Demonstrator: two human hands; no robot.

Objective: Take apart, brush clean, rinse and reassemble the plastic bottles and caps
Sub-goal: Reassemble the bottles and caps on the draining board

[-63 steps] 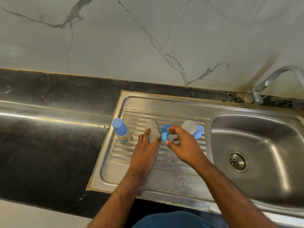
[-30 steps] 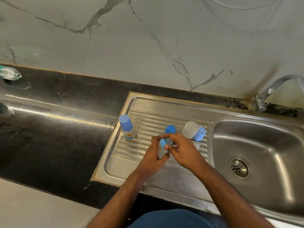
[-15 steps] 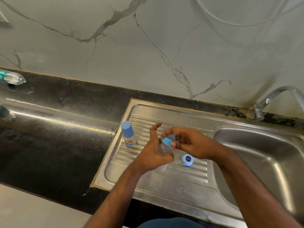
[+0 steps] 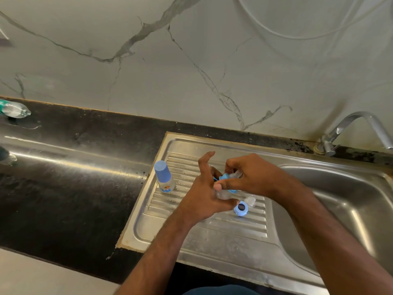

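My left hand (image 4: 202,194) grips a small clear plastic bottle (image 4: 223,194) above the steel drainboard (image 4: 191,228), index finger sticking up. My right hand (image 4: 253,177) pinches the blue cap (image 4: 225,178) at the bottle's top. An assembled bottle with a blue cover (image 4: 163,177) stands upright on the drainboard's left side. A loose blue ring (image 4: 240,208) lies on the ribs just below my hands, with a clear plastic piece (image 4: 250,201) beside it. Other parts lie hidden behind my hands.
The sink basin (image 4: 340,209) opens to the right, with the tap (image 4: 348,128) at the back right. Black countertop (image 4: 74,177) stretches left, and a clear bottle (image 4: 13,109) lies at its far left by the marble wall.
My hands lifted the clear bottle off the drainboard and brought the blue cap onto its top. The right hand has turned over the cap. The view tilted upward.
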